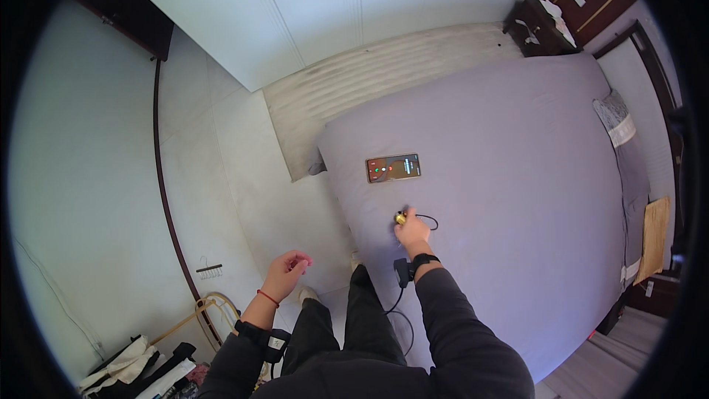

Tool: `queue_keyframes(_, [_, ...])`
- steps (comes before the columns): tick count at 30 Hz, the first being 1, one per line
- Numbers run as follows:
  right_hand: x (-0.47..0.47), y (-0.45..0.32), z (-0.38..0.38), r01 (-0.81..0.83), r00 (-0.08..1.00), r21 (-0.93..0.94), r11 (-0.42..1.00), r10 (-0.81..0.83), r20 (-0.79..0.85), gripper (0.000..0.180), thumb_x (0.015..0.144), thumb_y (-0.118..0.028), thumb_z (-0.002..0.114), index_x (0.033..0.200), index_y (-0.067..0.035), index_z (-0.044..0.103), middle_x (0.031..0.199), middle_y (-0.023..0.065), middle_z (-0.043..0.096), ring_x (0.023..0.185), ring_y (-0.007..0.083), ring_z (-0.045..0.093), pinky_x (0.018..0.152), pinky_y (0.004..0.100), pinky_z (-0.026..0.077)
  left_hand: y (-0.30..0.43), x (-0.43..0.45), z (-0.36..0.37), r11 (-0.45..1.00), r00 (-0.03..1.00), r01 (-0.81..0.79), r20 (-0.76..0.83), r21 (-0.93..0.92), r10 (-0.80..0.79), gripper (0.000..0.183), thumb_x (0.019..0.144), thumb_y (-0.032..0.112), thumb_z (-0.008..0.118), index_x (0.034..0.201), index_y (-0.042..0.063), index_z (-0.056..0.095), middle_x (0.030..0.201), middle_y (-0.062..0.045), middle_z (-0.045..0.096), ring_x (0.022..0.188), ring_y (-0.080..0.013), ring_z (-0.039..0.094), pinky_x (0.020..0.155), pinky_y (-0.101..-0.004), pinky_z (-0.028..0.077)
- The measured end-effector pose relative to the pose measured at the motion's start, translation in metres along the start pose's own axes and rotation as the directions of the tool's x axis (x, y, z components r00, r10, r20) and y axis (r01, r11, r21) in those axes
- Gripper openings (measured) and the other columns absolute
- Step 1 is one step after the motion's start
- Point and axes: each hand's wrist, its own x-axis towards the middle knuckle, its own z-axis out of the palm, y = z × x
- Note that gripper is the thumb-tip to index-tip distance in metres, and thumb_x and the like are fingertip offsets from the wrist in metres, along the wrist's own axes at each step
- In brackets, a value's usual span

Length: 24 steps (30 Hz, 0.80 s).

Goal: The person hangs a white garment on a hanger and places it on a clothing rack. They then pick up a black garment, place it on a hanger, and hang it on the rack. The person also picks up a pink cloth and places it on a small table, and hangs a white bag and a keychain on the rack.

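My right hand (pixel 412 228) reaches over the bed (pixel 498 166), its fingers closed on a small gold-coloured object (pixel 400 218). What exactly that object is, I cannot tell. A thin black cord (pixel 436 223) curves out beside the hand onto the grey-purple sheet. Beyond the hand, a smartphone (pixel 393 168) lies flat on the bed with its screen lit. My left hand (pixel 293 267) hangs over the floor left of the bed, fingers curled; whether it holds anything is not visible. Both forearms wear black straps with small black boxes and cables.
A hanger with clips (pixel 209 269) is at the lower left, near a rattan frame (pixel 213 302) and piled clothes (pixel 133 363). White panels rise beyond the bed. A dark nightstand (pixel 537 27) stands at the upper right; a pillow (pixel 626 144) lies along the bed's right side.
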Motion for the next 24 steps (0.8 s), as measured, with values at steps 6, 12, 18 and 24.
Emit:
queue_keyframes(6, [0.04, -0.06, -0.016, 0.168, 0.982, -0.078, 0.983, -0.16, 0.105, 0.088, 0.078, -0.031, 0.06, 0.151, -0.017, 0.013, 0.092, 0.0151, 0.069, 0.084, 0.032, 0.067, 0.071, 0.0443, 0.053, -0.009, -0.009, -0.01, 0.999, 0.997, 0.033, -0.072, -0.03, -0.035, 0.011, 0.092, 0.007, 0.053, 0.096, 0.003, 0.062, 0.092, -0.003, 0.065, 0.081, -0.0101, 0.058, 0.074, -0.0253, 0.048])
queue_keyframes(12, [0.071, -0.083, -0.024, 0.198, 0.979, -0.124, 0.972, -0.189, 0.078, 0.088, 0.078, -0.032, 0.059, 0.152, -0.022, 0.013, 0.092, 0.0152, 0.069, 0.084, 0.0318, 0.067, 0.074, 0.0435, 0.053, -0.014, -0.023, -0.026, 0.996, 0.987, 0.069, -0.142, -0.047, -0.075, 0.012, 0.092, 0.009, 0.055, 0.097, 0.003, 0.063, 0.09, -0.003, 0.066, 0.08, -0.0091, 0.059, 0.073, -0.0241, 0.048])
queue_keyframes(18, [0.082, -0.069, -0.03, -0.002, 1.0, -0.005, 1.0, 0.002, 0.006, 0.086, 0.078, -0.035, 0.058, 0.15, -0.006, 0.019, 0.097, 0.018, 0.069, 0.088, 0.0343, 0.067, 0.077, 0.0439, 0.052, -0.022, -0.027, -0.031, 0.997, 0.986, 0.056, -0.156, -0.043, -0.062, 0.013, 0.092, 0.011, 0.057, 0.1, 0.003, 0.064, 0.089, -0.002, 0.067, 0.081, -0.0087, 0.06, 0.073, -0.0237, 0.048])
queue_keyframes(24, [0.035, -0.046, -0.017, 0.023, 0.994, 0.082, 0.996, -0.014, -0.112, 0.083, 0.077, -0.035, 0.057, 0.147, -0.004, 0.025, 0.09, 0.0198, 0.068, 0.083, 0.0363, 0.066, 0.074, 0.0475, 0.052, -0.018, -0.035, -0.034, 0.999, 0.986, 0.014, -0.164, -0.042, -0.02, 0.014, 0.092, 0.012, 0.057, 0.101, 0.004, 0.064, 0.09, -0.003, 0.067, 0.081, -0.0095, 0.06, 0.074, -0.0245, 0.049])
